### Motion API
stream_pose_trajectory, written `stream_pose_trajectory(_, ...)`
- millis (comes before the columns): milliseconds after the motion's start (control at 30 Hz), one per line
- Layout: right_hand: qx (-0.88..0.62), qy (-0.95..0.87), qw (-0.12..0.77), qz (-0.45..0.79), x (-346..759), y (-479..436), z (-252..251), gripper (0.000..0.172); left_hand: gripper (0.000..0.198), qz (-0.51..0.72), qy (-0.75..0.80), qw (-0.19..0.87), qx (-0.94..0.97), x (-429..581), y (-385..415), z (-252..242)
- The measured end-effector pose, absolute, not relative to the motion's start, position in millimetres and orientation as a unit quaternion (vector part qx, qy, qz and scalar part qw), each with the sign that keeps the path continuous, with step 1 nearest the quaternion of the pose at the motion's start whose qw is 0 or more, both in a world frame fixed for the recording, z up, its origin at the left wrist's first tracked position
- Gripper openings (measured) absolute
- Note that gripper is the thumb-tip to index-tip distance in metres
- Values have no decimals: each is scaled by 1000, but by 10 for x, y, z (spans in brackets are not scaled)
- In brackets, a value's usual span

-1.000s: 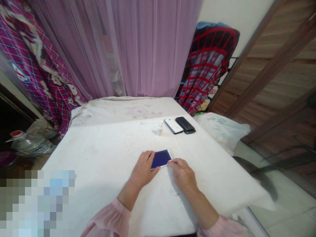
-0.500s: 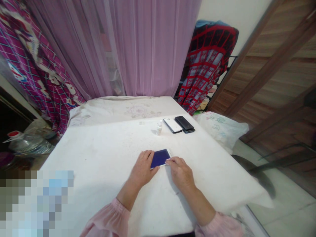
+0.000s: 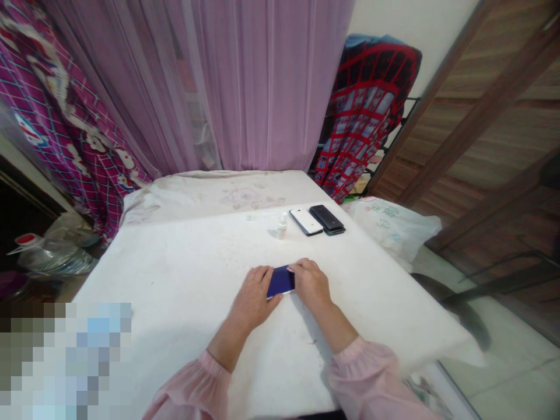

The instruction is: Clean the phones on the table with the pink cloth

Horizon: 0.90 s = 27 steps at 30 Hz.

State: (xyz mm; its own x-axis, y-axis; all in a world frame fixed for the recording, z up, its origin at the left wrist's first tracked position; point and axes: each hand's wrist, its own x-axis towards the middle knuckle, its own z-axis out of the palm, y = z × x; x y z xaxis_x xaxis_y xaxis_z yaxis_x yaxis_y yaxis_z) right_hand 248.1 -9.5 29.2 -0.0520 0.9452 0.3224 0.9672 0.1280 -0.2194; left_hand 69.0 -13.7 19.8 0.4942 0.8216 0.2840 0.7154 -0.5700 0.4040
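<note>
A smartphone with a dark blue screen [image 3: 280, 282] lies flat on the white-covered table [image 3: 175, 274], close to the near edge of my view. My left hand [image 3: 252, 297] rests at its left end, fingers against the edge. My right hand [image 3: 310, 284] lies over its right end and hides that part. Farther back stand a small clear dropper bottle [image 3: 282, 226], a white phone [image 3: 306, 221] lying face down, and a black phone [image 3: 327, 219] beside it. Both hands are far from these.
A pale folded cloth [image 3: 210, 198] lies along the table's far end, before a lilac curtain [image 3: 262, 87]. A white plastic bag [image 3: 389, 227] sits beyond the right edge. A plastic bottle [image 3: 52, 256] lies on the floor at left. The lower left corner is blurred.
My right hand has slid up and to the left, from the phone's lower right corner onto its right end, and covers more of the screen. The left hand stays put.
</note>
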Motion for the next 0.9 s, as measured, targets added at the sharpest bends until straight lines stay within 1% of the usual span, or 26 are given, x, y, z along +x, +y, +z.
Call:
stream_pose_trajectory(100, -664, -720, 199, -25, 2485, -42, 295, 29, 52, 224, 450, 116, 856, 689, -139, 201)
stream_pose_trajectory(233, -651, -728, 213, -29, 2545, -238, 214, 29, 52, 223, 452, 116, 856, 693, -140, 197)
stream_pose_trajectory(433, -643, -724, 250, -30, 2620, -523, 111, 34, 54, 227, 449, 116, 856, 696, -132, 160)
stream_pose_trajectory(700, -673, -709, 205, -38, 2555, -40, 227, 30, 53, 223, 448, 115, 858, 692, -136, 187)
stream_pose_trajectory(800, -671, -709, 211, -42, 2575, -73, 215, 29, 52, 230, 450, 117, 855, 693, -136, 180)
stream_pose_trajectory(900, -663, -713, 225, -39, 2630, -294, 175, 31, 53, 237, 452, 121, 852, 693, -134, 164)
